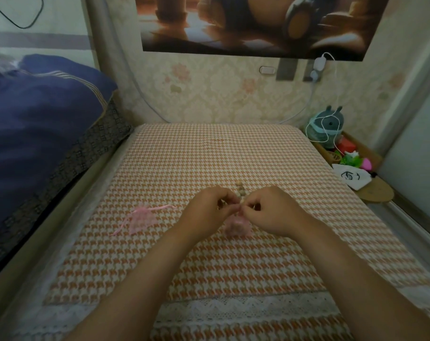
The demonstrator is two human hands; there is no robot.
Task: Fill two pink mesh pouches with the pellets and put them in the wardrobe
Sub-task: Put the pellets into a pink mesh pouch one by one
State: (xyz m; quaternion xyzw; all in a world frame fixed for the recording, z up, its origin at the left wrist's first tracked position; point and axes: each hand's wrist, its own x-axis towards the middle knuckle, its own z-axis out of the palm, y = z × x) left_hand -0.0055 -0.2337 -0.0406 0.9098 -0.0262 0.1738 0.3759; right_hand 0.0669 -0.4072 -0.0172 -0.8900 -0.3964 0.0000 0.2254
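A pink mesh pouch [236,226] hangs between my two hands over the checked table cover [209,156]. My left hand [210,209] and my right hand [270,210] both pinch its top edge, fingers curled, knuckles nearly touching. Just behind my hands lies a small pile of beige pellets [240,189], partly hidden by my fingers. A second pink mesh pouch [142,219] lies flat on the cover to the left, its pink ribbons trailing out to both sides.
A blue quilt [37,124] is heaped on the bed at the left. At the right, a low shelf holds a grey plush toy [328,126], a white drawstring bag [351,177] and small coloured items. White cables hang from wall sockets.
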